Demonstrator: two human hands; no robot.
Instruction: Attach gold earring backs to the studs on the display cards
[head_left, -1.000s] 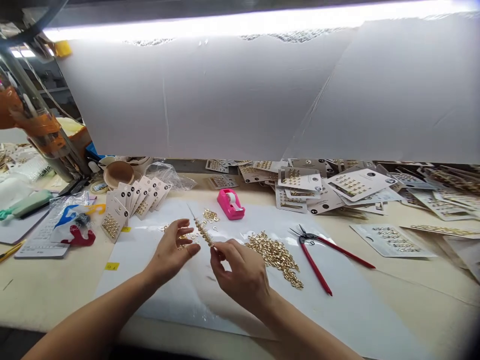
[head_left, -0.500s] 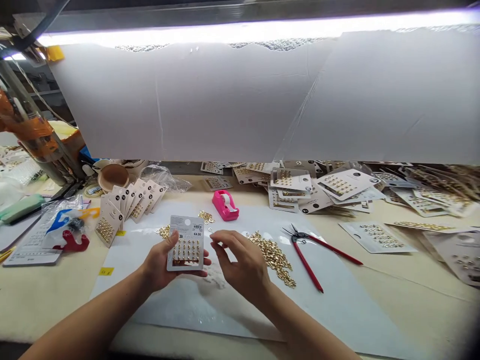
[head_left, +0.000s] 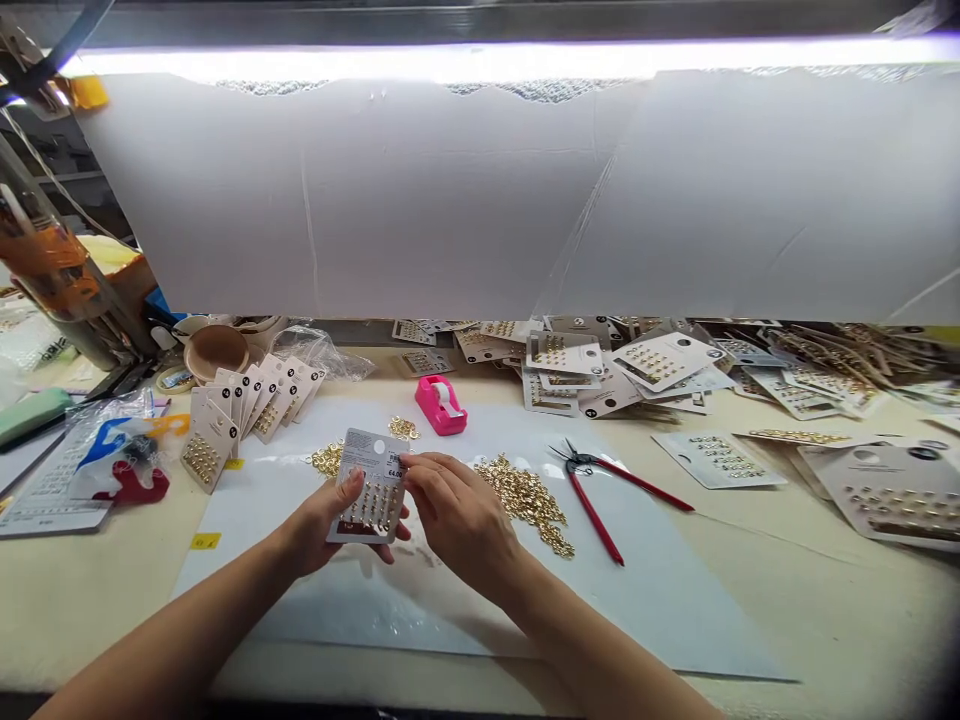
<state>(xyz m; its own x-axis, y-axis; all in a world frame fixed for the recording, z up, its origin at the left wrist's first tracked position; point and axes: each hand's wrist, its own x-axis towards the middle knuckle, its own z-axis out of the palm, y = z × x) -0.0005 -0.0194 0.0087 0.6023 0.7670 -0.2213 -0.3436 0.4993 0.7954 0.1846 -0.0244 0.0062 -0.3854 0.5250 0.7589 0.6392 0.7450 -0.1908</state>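
Observation:
A grey earring card (head_left: pixel 369 483) with rows of gold studs and a price label is held flat in my left hand (head_left: pixel 322 520), thumb on its left edge, fingers under it. My right hand (head_left: pixel 450 510) pinches the card's upper right corner by the label. Both hands hover over a white plastic sheet (head_left: pixel 660 600). A pile of loose gold earrings (head_left: pixel 529 497) lies just right of my right hand. Smaller gold heaps (head_left: pixel 328 459) sit beside and behind the card.
A pink tape dispenser (head_left: pixel 442 404) stands behind the hands. Red-handled snips (head_left: pixel 592 490) lie to the right. A fanned row of filled cards (head_left: pixel 247 405) is at the left; many more cards (head_left: pixel 645 370) pile up at the back right. A white paper screen (head_left: pixel 480 190) hangs above.
The card went from edge-on to facing up in my left hand. My right hand then moved in and took its upper right corner. The view shifted slightly right.

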